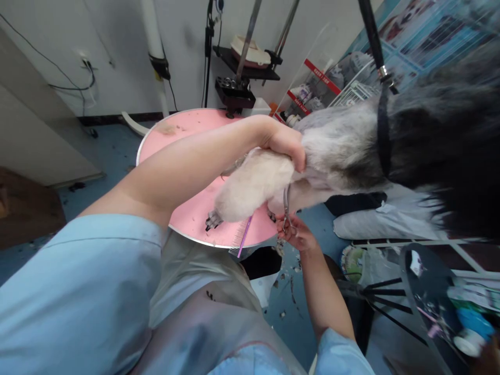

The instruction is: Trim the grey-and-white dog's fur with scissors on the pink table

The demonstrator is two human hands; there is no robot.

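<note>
A dog point(351, 135) with grey, white and black fur stands on a round pink grooming table point(199, 208). My left hand point(287, 143) reaches across and wraps round the upper part of the dog's pale, fluffy leg point(252, 187), which stretches toward my body with a dark-clawed paw. Below that leg, my right hand point(296, 233) grips metal scissors point(287, 205) by the finger loops. The blades point up beside the leg's fur; how far apart they are, I cannot tell. A purple comb point(245, 237) lies at the table's near edge, under the leg.
A black strap point(383, 130) circles the dog's body and hangs from a dark bar above. Behind the table, a tool holder point(235, 94) sits on a metal pole. At lower right stands a black stool-like tray point(429, 291) with tools. Hair clippings litter the blue floor point(291, 286).
</note>
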